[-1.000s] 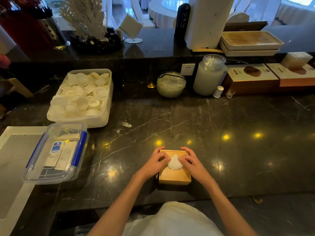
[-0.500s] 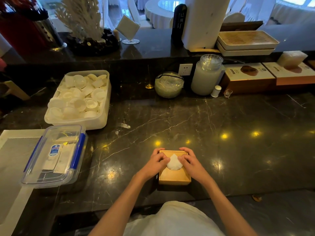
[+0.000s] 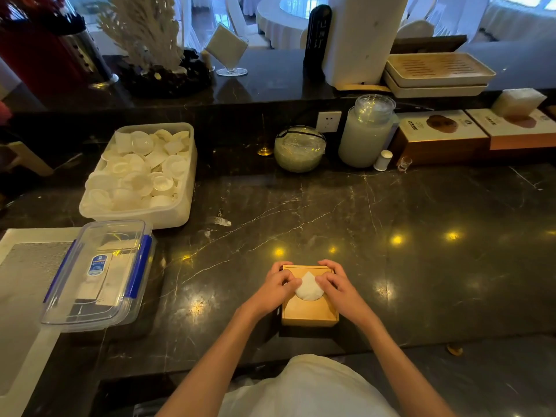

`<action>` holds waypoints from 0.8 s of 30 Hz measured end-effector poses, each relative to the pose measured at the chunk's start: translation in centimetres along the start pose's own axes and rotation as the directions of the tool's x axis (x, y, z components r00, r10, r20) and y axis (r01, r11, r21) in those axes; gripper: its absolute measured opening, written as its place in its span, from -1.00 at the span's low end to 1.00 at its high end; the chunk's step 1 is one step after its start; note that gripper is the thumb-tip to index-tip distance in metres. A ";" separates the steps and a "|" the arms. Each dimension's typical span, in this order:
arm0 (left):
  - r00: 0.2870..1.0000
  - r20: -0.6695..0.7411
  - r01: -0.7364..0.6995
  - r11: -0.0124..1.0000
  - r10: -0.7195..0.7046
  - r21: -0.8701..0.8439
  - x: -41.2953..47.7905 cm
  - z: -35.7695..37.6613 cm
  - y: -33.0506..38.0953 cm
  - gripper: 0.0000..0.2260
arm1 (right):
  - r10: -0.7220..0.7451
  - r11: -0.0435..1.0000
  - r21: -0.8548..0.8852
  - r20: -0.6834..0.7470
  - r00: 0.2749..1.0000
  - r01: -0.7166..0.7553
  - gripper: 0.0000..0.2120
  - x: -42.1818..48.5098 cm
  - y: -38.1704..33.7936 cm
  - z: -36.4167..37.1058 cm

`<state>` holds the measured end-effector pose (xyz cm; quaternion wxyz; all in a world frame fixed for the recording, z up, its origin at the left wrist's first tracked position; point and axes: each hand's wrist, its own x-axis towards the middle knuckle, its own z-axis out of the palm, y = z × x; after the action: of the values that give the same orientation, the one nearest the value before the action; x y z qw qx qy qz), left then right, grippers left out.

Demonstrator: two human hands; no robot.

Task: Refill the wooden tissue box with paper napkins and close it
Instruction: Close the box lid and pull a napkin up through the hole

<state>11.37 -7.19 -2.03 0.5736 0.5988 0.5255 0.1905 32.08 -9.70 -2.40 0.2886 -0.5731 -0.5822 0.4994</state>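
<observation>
A small square wooden tissue box [image 3: 310, 311] stands on the dark marble counter close to its near edge. Its lid is on, and a white napkin tip [image 3: 309, 288] pokes up through the round hole in the top. My left hand [image 3: 275, 288] rests on the box's left top edge with fingertips touching the napkin. My right hand [image 3: 340, 285] lies on the right top edge, fingers curled against the napkin from the other side. Both hands press on the box top.
A clear lidded container with blue clips [image 3: 99, 275] lies at the left on a white tray [image 3: 21, 296]. Behind it stands a white tub of small dishes [image 3: 141, 173]. A glass bowl [image 3: 299, 149], a jar [image 3: 367, 130] and boxes [image 3: 439, 136] line the back wall.
My hands and the box have stayed put; only the view has shifted slightly. The fingers have barely adjusted around the napkin.
</observation>
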 end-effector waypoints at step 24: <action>0.985 -0.068 0.113 0.900 -0.156 -0.420 -4.0 2.6 0.0 -0.50 | 0.295 0.773 0.564 0.083 0.952 -0.289 -0.47 -3.1 -0.8 1.5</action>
<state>12.08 -11.81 -1.22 0.6725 0.4152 0.5411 0.2873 30.94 -12.88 -1.47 0.3685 -0.5459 -0.3087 0.6862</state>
